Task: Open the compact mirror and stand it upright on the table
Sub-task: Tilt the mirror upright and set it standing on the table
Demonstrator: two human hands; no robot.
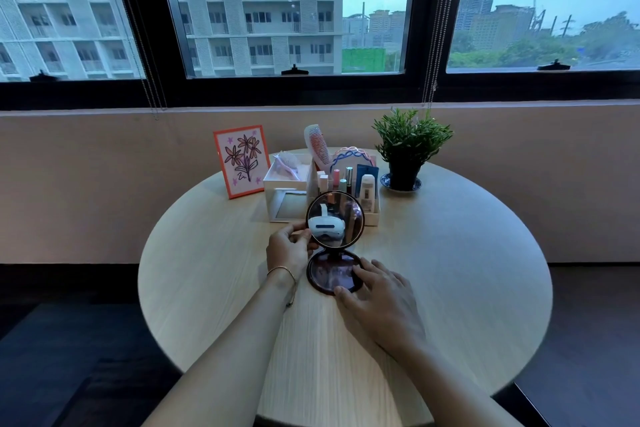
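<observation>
the compact mirror (334, 246) sits open at the centre of the frame on the round wooden desk (450, 270), just in front of the white organiser (287, 196). its lower half lies flat on the desk, and its upper half stands nearly upright from the hinge, the glass facing the camera and reflecting a white headset.

the left hand (289, 250) is at the left edge of the upright half, thumb and fingers pinching the rim. a thin bracelet (282, 270) circles that wrist. the right hand (377, 298) lies lower right of the mirror, fingers loosely spread; its fingertips rest on the right rim of the flat lower half and the thumb touches the near edge.

behind the mirror the organiser holds a comb (317, 146), tubes and small bottles, with a hairbrush (289, 163) in its left compartment. a framed flower drawing (241, 161) stands at the upper left of the desk, and a potted green plant (408, 144) on a patterned saucer at the upper right. windows fill the top of the frame.
</observation>
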